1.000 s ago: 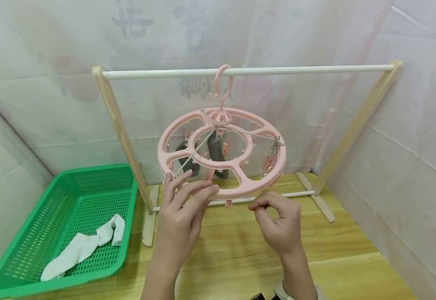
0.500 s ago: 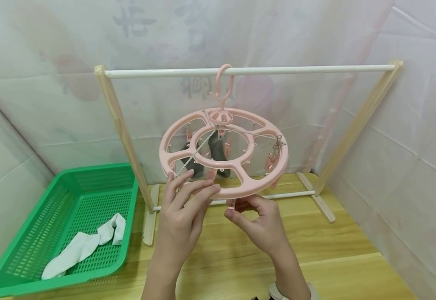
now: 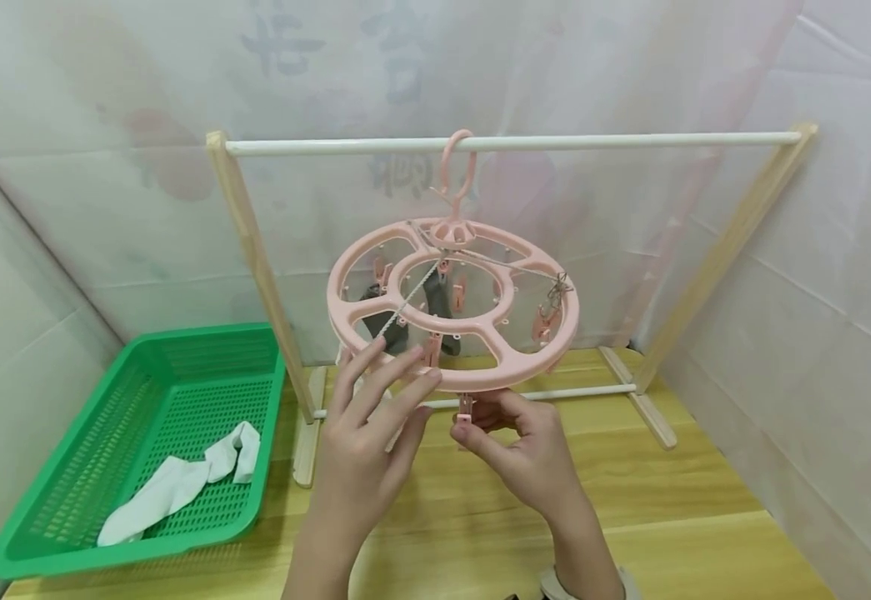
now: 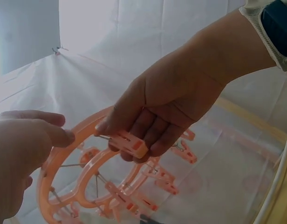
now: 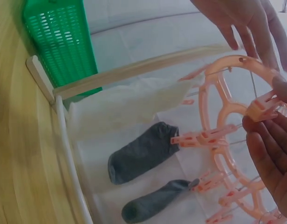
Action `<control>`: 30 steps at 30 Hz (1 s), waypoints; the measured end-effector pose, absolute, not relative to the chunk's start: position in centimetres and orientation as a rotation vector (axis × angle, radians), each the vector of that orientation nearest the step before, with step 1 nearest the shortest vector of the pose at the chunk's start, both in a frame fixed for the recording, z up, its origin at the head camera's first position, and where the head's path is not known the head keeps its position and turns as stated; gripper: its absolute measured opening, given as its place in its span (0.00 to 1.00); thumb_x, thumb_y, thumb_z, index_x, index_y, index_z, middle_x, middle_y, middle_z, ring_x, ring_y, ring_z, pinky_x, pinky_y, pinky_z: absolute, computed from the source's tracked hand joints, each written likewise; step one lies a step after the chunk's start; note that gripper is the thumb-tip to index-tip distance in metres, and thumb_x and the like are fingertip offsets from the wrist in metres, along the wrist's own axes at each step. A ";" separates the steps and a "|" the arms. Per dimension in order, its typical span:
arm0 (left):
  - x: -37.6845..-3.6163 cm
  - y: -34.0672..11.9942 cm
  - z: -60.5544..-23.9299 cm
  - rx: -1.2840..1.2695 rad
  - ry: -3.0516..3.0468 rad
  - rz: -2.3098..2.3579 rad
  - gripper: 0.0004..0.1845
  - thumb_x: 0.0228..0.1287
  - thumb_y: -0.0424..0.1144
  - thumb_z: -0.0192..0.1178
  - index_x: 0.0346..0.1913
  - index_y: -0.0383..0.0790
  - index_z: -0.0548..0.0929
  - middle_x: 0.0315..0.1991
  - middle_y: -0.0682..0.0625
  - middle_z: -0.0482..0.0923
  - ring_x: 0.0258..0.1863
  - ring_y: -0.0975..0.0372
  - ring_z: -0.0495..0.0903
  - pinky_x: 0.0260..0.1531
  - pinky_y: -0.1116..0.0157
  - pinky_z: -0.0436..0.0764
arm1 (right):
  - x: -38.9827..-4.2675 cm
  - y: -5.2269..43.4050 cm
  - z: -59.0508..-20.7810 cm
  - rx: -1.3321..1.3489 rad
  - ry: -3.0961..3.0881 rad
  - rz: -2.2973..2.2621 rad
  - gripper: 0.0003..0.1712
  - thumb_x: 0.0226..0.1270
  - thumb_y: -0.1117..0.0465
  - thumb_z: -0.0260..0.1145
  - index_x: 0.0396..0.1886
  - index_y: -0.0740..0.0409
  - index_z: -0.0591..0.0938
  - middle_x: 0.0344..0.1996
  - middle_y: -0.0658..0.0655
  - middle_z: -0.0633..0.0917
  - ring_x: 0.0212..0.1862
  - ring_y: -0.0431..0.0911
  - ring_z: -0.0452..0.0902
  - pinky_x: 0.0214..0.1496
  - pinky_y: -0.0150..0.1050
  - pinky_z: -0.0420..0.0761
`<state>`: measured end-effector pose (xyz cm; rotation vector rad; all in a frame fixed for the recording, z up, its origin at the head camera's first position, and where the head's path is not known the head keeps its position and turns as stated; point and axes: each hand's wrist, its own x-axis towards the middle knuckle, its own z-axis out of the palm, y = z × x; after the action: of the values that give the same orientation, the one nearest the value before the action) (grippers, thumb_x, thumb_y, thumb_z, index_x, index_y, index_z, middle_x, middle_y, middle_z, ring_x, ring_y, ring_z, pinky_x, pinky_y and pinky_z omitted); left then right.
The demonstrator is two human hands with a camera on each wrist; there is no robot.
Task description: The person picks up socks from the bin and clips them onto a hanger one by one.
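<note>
Two grey socks (image 5: 143,151) already hang from clips on the round pink hanger (image 3: 453,308), centre frame on the white rail (image 3: 510,142), and a white sock (image 5: 134,100) seems clipped too (its clip is hard to make out). One white sock (image 3: 180,486) lies in the green basket (image 3: 67,533) at lower left on the desk (image 3: 675,517), so I judge the hanging mostly done. The left hand (image 3: 363,450) has straight, spread fingers resting on the hanger's near rim. The right hand (image 3: 528,450) pinches a pink clip (image 3: 465,408) under that rim.
</note>
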<state>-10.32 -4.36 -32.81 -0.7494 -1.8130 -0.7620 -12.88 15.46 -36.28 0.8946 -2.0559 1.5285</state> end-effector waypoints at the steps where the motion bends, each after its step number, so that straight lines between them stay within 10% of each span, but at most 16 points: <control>1: -10.2 -4.7 -32.8 -0.751 -1.807 -0.767 0.12 0.73 0.41 0.59 0.54 0.46 0.86 0.58 0.46 0.82 0.67 0.45 0.71 0.70 0.37 0.58 | -12.9 15.5 -36.3 0.880 -2.056 1.524 0.13 0.59 0.69 0.74 0.42 0.53 0.85 0.30 0.48 0.87 0.33 0.41 0.86 0.35 0.36 0.86; 17: -8.7 -18.8 -36.4 -0.466 -2.066 -0.583 0.26 0.75 0.57 0.51 0.56 0.40 0.85 0.49 0.42 0.84 0.53 0.44 0.76 0.64 0.75 0.63 | -12.6 15.7 -35.9 0.795 -2.065 1.576 0.12 0.58 0.68 0.75 0.41 0.57 0.84 0.33 0.49 0.87 0.35 0.42 0.86 0.38 0.36 0.86; 26: -9.2 -25.8 -38.1 -0.290 -2.393 -0.385 0.27 0.49 0.30 0.75 0.56 0.41 0.83 0.52 0.40 0.81 0.51 0.41 0.75 0.41 0.43 0.76 | -12.6 15.9 -35.7 0.783 -2.085 1.587 0.12 0.58 0.67 0.75 0.42 0.57 0.85 0.33 0.47 0.88 0.36 0.42 0.86 0.39 0.36 0.86; 30: -10.0 -28.2 -39.2 -0.218 -2.671 -0.376 0.29 0.56 0.36 0.73 0.62 0.38 0.78 0.59 0.32 0.74 0.53 0.32 0.71 0.44 0.34 0.73 | -12.6 15.8 -35.6 0.792 -2.082 1.579 0.12 0.59 0.67 0.75 0.42 0.57 0.85 0.33 0.48 0.88 0.36 0.42 0.86 0.39 0.37 0.86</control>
<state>-9.96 -28.19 -39.16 -0.2181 -2.6713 -0.3763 -12.63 15.82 -35.61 0.7921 -2.0822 1.5793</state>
